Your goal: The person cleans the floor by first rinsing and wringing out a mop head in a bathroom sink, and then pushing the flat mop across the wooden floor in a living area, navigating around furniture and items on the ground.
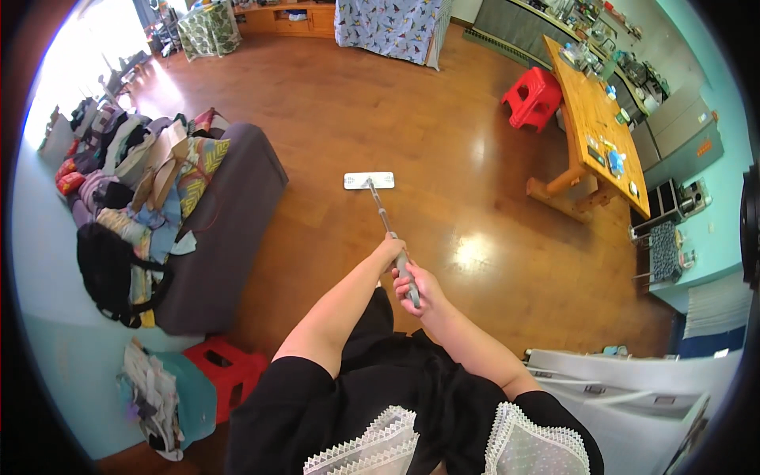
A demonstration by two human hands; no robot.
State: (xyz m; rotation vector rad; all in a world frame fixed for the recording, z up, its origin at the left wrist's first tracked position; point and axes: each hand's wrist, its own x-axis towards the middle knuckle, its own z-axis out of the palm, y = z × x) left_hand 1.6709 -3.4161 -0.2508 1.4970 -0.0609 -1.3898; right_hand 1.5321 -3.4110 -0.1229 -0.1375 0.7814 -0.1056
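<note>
A flat mop (381,210) reaches out ahead of me, its white rectangular head lying on the brown wooden floor (427,127). Farther up the pole, my left hand (389,250) is wrapped around it where the grey grip starts. My right hand (421,290) closes around the grey grip near its end, lower and to the right of the left one. Both forearms come in from below, past my black clothing with white lace. The palm sides of the fingers are partly hidden behind the grip.
A dark grey sofa (237,206) heaped with clothes stands left. A red stool (533,99) sits beside the wooden table (590,119) on the right. Another red stool (229,372) and a teal bin (190,392) are at lower left. A cloth-covered piece (392,28) stands ahead.
</note>
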